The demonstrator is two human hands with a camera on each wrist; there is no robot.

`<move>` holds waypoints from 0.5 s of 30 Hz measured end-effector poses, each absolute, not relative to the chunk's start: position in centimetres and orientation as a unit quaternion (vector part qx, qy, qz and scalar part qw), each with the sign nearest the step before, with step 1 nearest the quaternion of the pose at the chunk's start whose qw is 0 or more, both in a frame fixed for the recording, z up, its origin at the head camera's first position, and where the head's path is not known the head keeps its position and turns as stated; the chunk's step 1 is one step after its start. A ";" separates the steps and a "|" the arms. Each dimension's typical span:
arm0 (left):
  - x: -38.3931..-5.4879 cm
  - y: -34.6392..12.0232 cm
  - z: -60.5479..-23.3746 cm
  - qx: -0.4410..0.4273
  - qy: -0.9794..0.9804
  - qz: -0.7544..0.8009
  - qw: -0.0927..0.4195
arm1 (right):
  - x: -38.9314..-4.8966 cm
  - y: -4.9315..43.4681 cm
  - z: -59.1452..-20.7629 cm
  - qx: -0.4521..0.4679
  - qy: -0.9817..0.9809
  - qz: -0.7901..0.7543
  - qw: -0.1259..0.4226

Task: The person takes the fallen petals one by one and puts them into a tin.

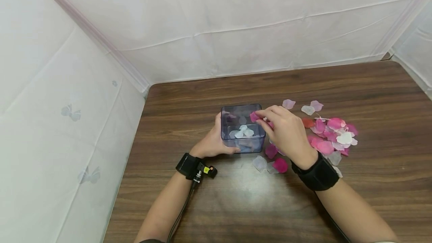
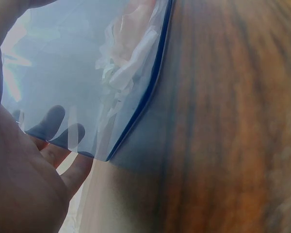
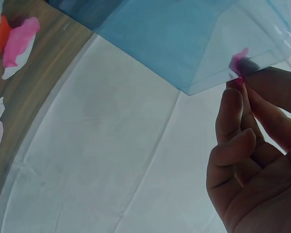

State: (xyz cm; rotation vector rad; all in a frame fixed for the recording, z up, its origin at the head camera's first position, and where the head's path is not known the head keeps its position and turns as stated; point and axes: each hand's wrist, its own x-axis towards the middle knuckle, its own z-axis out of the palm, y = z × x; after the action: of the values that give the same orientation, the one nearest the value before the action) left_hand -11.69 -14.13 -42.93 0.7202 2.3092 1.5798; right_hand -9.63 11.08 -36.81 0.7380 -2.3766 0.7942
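A clear bluish plastic box [image 1: 243, 146] stands on the table with several pale petals [image 1: 243, 132] inside. My left hand [image 1: 213, 140] grips it from the left side, thumb along the near wall. Through the clear wall in the left wrist view, fingers of the left hand [image 2: 34, 179] show around the box [image 2: 53, 77]. Between thumb and fingertips my right hand [image 1: 285, 132] pinches a magenta petal [image 1: 254, 116] at the box's right rim. In the right wrist view that petal [image 3: 239, 60] shows partly behind the clear wall.
A heap of pink, white and red artificial petals [image 1: 325, 147] lies right of my right hand. Loose petals [image 1: 280, 165] lie near the box's front right, partly hidden by that hand. More petals [image 1: 288, 104] lie farther back. White sheeting [image 1: 209, 21] hangs behind the wooden table [image 1: 182, 96].
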 end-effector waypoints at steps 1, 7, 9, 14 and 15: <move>-11.6 -14.1 -42.6 0.248 0.790 0.545 0.128 | -9.7 11.1 -36.9 0.271 -0.878 0.294 0.262; -11.5 -14.1 -42.4 0.241 0.791 0.545 0.138 | -9.7 11.3 -37.0 0.269 -0.877 0.293 0.269; -11.7 -14.2 -43.2 0.239 0.795 0.541 0.134 | -9.8 11.4 -36.9 0.267 -0.877 0.292 0.274; -12.2 -14.4 -44.4 0.246 0.804 0.528 0.117 | -10.3 12.1 -36.8 0.247 -0.882 0.293 0.275; -12.2 -14.5 -44.5 0.247 0.805 0.528 0.115 | -10.5 12.3 -36.8 0.240 -0.885 0.294 0.270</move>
State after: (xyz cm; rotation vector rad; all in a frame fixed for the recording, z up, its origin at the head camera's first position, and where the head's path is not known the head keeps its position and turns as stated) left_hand -12.22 -14.46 -44.45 0.7237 2.3579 1.5469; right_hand -10.48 12.27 -36.77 0.6471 -2.3857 0.7918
